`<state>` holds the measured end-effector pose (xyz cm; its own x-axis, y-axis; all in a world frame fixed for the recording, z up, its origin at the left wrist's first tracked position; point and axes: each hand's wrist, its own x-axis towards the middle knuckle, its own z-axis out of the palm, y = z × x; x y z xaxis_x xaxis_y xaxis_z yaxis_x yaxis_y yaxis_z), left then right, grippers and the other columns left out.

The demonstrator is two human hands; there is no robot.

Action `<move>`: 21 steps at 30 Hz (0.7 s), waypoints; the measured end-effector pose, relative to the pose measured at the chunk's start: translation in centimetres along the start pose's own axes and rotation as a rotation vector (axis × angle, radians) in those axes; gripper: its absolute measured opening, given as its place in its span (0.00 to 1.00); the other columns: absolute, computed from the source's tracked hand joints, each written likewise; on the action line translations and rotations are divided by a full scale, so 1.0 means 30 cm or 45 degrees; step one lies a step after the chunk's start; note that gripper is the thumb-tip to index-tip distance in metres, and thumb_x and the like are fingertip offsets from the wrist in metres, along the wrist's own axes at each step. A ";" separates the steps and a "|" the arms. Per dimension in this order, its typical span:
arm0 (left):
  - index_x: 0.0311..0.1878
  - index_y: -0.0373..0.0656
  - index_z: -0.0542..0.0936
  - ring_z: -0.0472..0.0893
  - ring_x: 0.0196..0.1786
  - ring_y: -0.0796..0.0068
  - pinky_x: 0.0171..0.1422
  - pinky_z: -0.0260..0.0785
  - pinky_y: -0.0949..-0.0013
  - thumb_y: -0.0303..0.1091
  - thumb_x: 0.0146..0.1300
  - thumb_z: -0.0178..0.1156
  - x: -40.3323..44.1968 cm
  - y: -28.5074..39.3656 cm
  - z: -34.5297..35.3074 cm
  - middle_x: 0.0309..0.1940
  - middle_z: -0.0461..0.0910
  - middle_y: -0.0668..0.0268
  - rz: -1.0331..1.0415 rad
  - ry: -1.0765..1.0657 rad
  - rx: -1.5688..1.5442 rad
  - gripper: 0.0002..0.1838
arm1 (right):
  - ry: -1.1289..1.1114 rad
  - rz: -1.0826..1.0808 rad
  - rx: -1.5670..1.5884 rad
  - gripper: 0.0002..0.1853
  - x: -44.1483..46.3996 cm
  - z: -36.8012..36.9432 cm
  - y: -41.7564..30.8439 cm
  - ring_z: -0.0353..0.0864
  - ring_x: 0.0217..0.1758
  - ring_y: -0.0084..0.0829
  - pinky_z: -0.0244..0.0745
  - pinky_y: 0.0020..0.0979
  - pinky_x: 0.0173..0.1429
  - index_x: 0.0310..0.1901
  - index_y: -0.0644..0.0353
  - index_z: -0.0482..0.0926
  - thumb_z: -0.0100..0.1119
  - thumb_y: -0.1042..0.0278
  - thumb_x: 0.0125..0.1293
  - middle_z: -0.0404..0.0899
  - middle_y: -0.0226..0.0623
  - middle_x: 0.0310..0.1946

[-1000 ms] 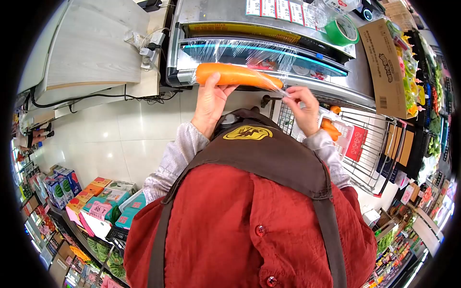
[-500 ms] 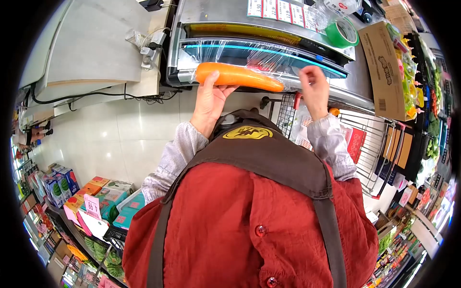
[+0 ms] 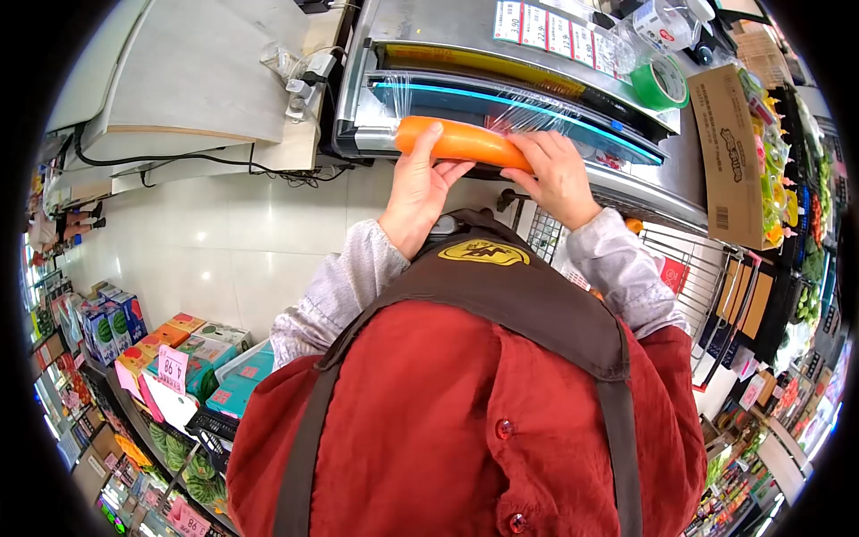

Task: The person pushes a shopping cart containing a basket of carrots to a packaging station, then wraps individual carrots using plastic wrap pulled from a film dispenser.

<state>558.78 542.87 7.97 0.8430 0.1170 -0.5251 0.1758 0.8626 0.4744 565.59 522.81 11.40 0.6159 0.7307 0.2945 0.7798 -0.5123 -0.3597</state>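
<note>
Carrot [image 3: 474, 143] is spanning the frame's upper centre, left hand [image 3: 422, 183] and right hand [image 3: 559, 174], both half-closed, holding its ends, clear film [image 3: 530, 114] behind possibly tearing or creasing if they are pulling unevenly.

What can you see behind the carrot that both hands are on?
Beyond the carrot, clear film and a blue-edged panel show. Whatever lies directly behind the carrot is covered, and the right hand hides its right end.
</note>
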 end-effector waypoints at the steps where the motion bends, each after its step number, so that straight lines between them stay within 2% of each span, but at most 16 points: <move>1: 0.53 0.40 0.70 0.80 0.50 0.61 0.55 0.77 0.57 0.41 0.63 0.63 0.003 0.001 0.007 0.48 0.77 0.58 0.006 0.002 -0.001 0.22 | 0.001 -0.006 0.002 0.26 0.016 -0.012 0.017 0.75 0.44 0.42 0.70 0.39 0.49 0.52 0.59 0.76 0.69 0.61 0.52 0.77 0.39 0.42; 4: 0.54 0.41 0.69 0.79 0.50 0.63 0.54 0.76 0.59 0.42 0.62 0.64 0.008 0.016 0.028 0.49 0.75 0.59 -0.014 -0.017 0.019 0.23 | -0.180 -0.158 0.096 0.22 0.065 -0.047 0.067 0.77 0.42 0.46 0.72 0.39 0.48 0.50 0.62 0.75 0.67 0.61 0.55 0.77 0.44 0.39; 5: 0.55 0.42 0.69 0.79 0.50 0.64 0.54 0.75 0.59 0.42 0.62 0.64 0.010 0.021 0.029 0.50 0.74 0.60 -0.027 -0.043 0.045 0.23 | -0.179 -0.163 0.095 0.22 0.078 -0.054 0.080 0.77 0.42 0.46 0.72 0.39 0.48 0.50 0.62 0.75 0.67 0.61 0.55 0.77 0.44 0.39; 7: 0.55 0.43 0.69 0.78 0.50 0.65 0.54 0.75 0.60 0.42 0.62 0.65 0.031 0.020 0.017 0.50 0.74 0.61 -0.032 -0.073 0.063 0.24 | -0.387 -0.134 0.181 0.22 0.101 -0.066 0.107 0.77 0.43 0.47 0.72 0.39 0.48 0.50 0.64 0.75 0.65 0.61 0.57 0.78 0.46 0.40; 9: 0.58 0.43 0.68 0.73 0.57 0.63 0.62 0.70 0.53 0.42 0.63 0.63 0.070 0.000 -0.026 0.56 0.71 0.59 -0.013 -0.258 0.130 0.24 | -0.443 -0.142 0.213 0.21 0.122 -0.071 0.128 0.77 0.44 0.48 0.73 0.39 0.49 0.50 0.64 0.74 0.63 0.60 0.60 0.77 0.46 0.40; 13: 0.59 0.45 0.68 0.74 0.56 0.64 0.60 0.71 0.54 0.39 0.62 0.63 0.107 -0.022 -0.010 0.53 0.73 0.62 0.125 -0.309 -0.043 0.24 | -0.608 -0.082 0.214 0.20 0.154 -0.084 0.119 0.77 0.44 0.48 0.73 0.40 0.49 0.52 0.62 0.74 0.59 0.61 0.61 0.77 0.47 0.40; 15: 0.57 0.46 0.69 0.75 0.54 0.65 0.57 0.74 0.55 0.38 0.62 0.64 0.098 -0.010 0.023 0.51 0.74 0.64 0.154 -0.245 -0.044 0.22 | -0.406 0.031 0.053 0.22 0.149 -0.095 0.036 0.76 0.45 0.47 0.73 0.40 0.50 0.56 0.60 0.71 0.59 0.65 0.59 0.75 0.45 0.41; 17: 0.56 0.46 0.69 0.76 0.53 0.66 0.55 0.75 0.56 0.38 0.62 0.64 0.076 -0.008 0.069 0.49 0.75 0.64 0.157 -0.167 -0.026 0.21 | -0.131 -0.037 -0.126 0.27 0.144 -0.068 -0.034 0.74 0.49 0.46 0.71 0.41 0.52 0.57 0.58 0.69 0.61 0.70 0.54 0.72 0.43 0.45; 21: 0.53 0.45 0.70 0.79 0.49 0.67 0.50 0.77 0.60 0.39 0.62 0.64 0.030 0.058 0.169 0.47 0.76 0.63 0.154 -0.029 0.118 0.20 | -0.041 -0.028 -0.237 0.28 0.179 -0.049 -0.054 0.77 0.44 0.41 0.74 0.38 0.45 0.52 0.58 0.70 0.68 0.64 0.49 0.72 0.39 0.41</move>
<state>562.44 541.97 11.91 0.8721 0.2049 -0.4444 0.1179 0.7935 0.5971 567.80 526.92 14.87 0.5971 0.7550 0.2709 0.8020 -0.5688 -0.1824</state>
